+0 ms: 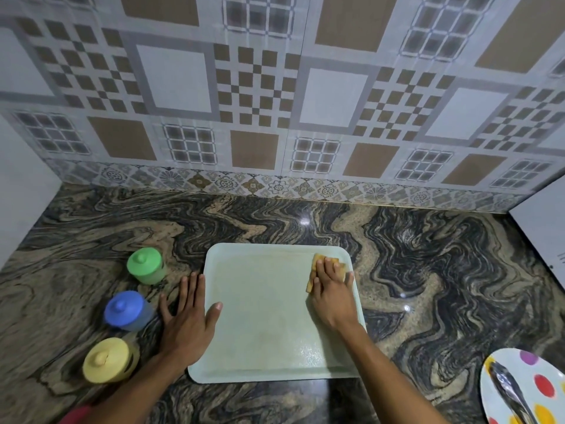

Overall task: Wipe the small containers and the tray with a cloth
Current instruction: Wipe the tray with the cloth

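While pressing the orange cloth (318, 260) down into the far right corner of the pale green tray (266, 338), got the right hand (331, 290) laid flat on top of it, fingers straight and close together, not curled round or pinching anything, just pushing down. Leaves pretty much the whole rest of the tray floor off to the left of those fingers and back toward the body, so probably calls for a drag leftward along the far edge or a pull straight back to the near rim. Hard to call a long axis on the tray tbh, looks close to square from up here, rounded corners, low raised rim, sitting flat on the swirly stone counter (428, 270). Looks a bit hazy and brownish across the middle and far part, with a shiny glare patch near the front right. Left hand (186, 319) spread out and relaxed too, palm down on the counter just beside the left rim, thumb lapping over onto the tray, holding nothing, seemingly bracing against sliding. Over on that side, well apart from the cloth: green container (146, 266), blue container (127, 310), yellow container (107, 361), lids on, lined up diagonally off the tray, way nearer the left hand than the right. Would guess mid tray-wipe; no telling whether done with the pots.
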